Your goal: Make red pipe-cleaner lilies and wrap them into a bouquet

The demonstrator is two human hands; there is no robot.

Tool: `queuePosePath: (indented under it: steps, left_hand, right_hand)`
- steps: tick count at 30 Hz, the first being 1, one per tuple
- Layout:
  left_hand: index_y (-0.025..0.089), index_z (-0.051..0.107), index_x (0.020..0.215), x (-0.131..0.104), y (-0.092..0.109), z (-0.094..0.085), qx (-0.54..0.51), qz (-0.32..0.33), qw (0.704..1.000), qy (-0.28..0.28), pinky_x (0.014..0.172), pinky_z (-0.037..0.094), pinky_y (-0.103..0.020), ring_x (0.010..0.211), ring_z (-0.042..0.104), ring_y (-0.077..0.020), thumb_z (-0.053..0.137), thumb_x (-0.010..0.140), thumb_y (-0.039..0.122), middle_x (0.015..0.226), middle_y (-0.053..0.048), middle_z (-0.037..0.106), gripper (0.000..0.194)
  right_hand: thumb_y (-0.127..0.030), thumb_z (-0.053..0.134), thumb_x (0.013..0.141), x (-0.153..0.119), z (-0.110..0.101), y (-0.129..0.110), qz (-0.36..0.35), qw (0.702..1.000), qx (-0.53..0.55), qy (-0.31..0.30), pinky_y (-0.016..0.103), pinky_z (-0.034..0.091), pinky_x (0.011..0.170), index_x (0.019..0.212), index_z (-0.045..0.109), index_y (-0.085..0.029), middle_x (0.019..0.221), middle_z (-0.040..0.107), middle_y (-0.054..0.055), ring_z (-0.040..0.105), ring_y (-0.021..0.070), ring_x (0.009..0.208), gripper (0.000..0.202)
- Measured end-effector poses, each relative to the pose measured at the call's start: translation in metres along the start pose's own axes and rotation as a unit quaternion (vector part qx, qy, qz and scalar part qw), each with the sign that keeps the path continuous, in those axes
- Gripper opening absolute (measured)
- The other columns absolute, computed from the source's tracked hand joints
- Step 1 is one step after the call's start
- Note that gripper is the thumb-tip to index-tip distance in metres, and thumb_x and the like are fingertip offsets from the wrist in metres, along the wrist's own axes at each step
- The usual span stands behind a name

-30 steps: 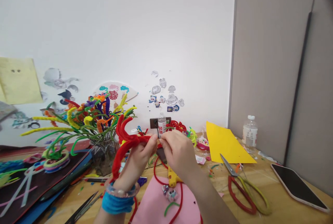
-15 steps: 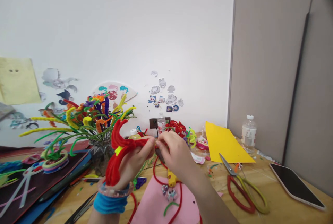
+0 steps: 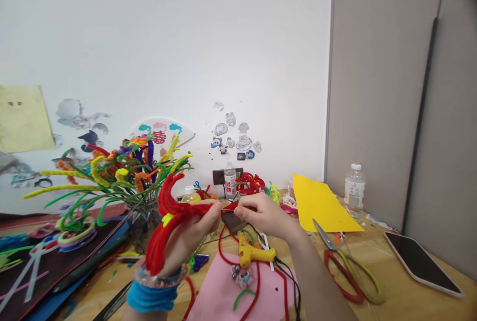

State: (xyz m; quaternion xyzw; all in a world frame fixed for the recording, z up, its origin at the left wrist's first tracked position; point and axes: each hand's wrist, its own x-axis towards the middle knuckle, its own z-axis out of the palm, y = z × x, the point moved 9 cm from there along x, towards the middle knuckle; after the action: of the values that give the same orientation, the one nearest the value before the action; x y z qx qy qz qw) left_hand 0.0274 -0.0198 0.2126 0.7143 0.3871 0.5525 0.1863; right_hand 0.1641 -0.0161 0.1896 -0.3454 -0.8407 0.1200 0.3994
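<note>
My left hand is closed on a red pipe-cleaner bundle, which drapes over the back of the hand and has a small yellow piece at its middle. Level with it, my right hand pinches the end of something thin that stretches from the left fingertips; whether it is thread or wire is too small to tell. Below the hands, a yellow glue gun lies on a pink sheet with red pipe cleaners and a small beaded piece.
Scissors with red and yellow-green handles, a phone, a yellow sheet and a bottle are on the right. On the left stand a vase of pipe-cleaner flowers and a small pot.
My right hand has moved right, away from my left, uncovering more of the glue gun and a dark object behind. The thin strand between the hands now shows. The view has shifted slightly.
</note>
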Motion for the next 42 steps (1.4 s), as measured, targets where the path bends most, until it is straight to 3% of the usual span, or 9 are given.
queuePosePath:
  steps: [4,11,16,27,31,36,42]
  left_hand:
    - [0.023,0.039,0.051,-0.005,-0.006,0.019,0.025,-0.007,0.994,-0.106,0.044,0.035,-0.023,0.049,0.042,-0.0143,0.044,0.078,0.037,0.049,0.003,0.041,0.031]
    - [0.023,0.033,0.051,-0.003,-0.009,0.024,0.028,-0.015,0.990,-0.140,0.047,0.031,-0.024,0.049,0.036,-0.0137,0.036,0.082,0.042,0.049,0.004,0.035,0.036]
    - [0.022,0.040,0.056,0.002,-0.012,0.022,0.029,-0.004,0.993,-0.112,0.056,0.034,-0.025,0.053,0.039,-0.0136,0.036,0.082,0.044,0.053,0.005,0.039,0.035]
    - [0.023,0.024,0.048,0.002,-0.026,0.032,-0.100,-0.110,0.986,-0.076,0.041,0.017,-0.024,0.042,0.019,-0.0086,0.035,0.078,0.058,0.046,0.008,0.018,0.048]
    - [0.023,0.024,0.046,0.003,-0.023,0.030,-0.096,-0.094,0.989,-0.054,0.042,0.018,-0.024,0.042,0.020,-0.0088,0.034,0.079,0.057,0.045,0.008,0.018,0.049]
    - [0.022,0.024,0.043,0.008,-0.030,0.014,-0.016,-0.077,0.997,-0.010,0.043,0.018,-0.025,0.042,0.022,-0.0096,0.035,0.079,0.056,0.043,0.006,0.021,0.051]
    - [0.022,0.027,0.043,0.012,-0.040,-0.002,0.031,-0.080,0.996,0.006,0.044,0.020,-0.025,0.043,0.024,-0.0104,0.035,0.078,0.058,0.043,0.006,0.024,0.051]
  right_hand:
    - [-0.050,0.043,0.084,0.002,0.000,0.000,-0.014,0.998,0.063,0.010,0.022,0.018,0.045,0.051,0.030,-0.018,0.052,0.025,-0.006,0.026,0.0073,0.047,0.048]
    - [-0.046,0.044,0.084,0.003,-0.004,-0.012,-0.057,0.994,0.087,0.027,0.023,0.016,0.045,0.050,0.024,-0.019,0.051,0.021,-0.006,0.024,0.0071,0.047,0.048]
    - [-0.043,0.042,0.086,0.003,-0.009,-0.013,-0.059,0.994,0.048,0.080,0.022,0.019,0.047,0.051,0.021,-0.019,0.051,0.023,-0.006,0.026,0.0073,0.048,0.047]
    - [-0.044,0.042,0.085,0.009,0.001,-0.010,-0.042,0.982,0.064,0.172,0.023,0.019,0.046,0.049,0.023,-0.020,0.049,0.023,-0.007,0.026,0.0074,0.046,0.047]
    - [-0.046,0.043,0.084,0.011,0.007,-0.004,-0.019,0.976,0.093,0.195,0.022,0.022,0.046,0.049,0.029,-0.019,0.049,0.026,-0.007,0.029,0.0078,0.047,0.047]
    - [-0.046,0.041,0.086,0.016,0.025,-0.004,-0.019,0.980,0.160,0.113,0.020,0.028,0.050,0.060,0.043,-0.018,0.056,0.037,-0.005,0.037,0.0089,0.053,0.039]
    - [-0.057,0.037,0.084,0.016,0.038,0.005,-0.020,0.974,0.226,0.011,0.021,0.027,0.051,0.065,0.043,-0.018,0.061,0.036,-0.005,0.034,0.0090,0.055,0.044]
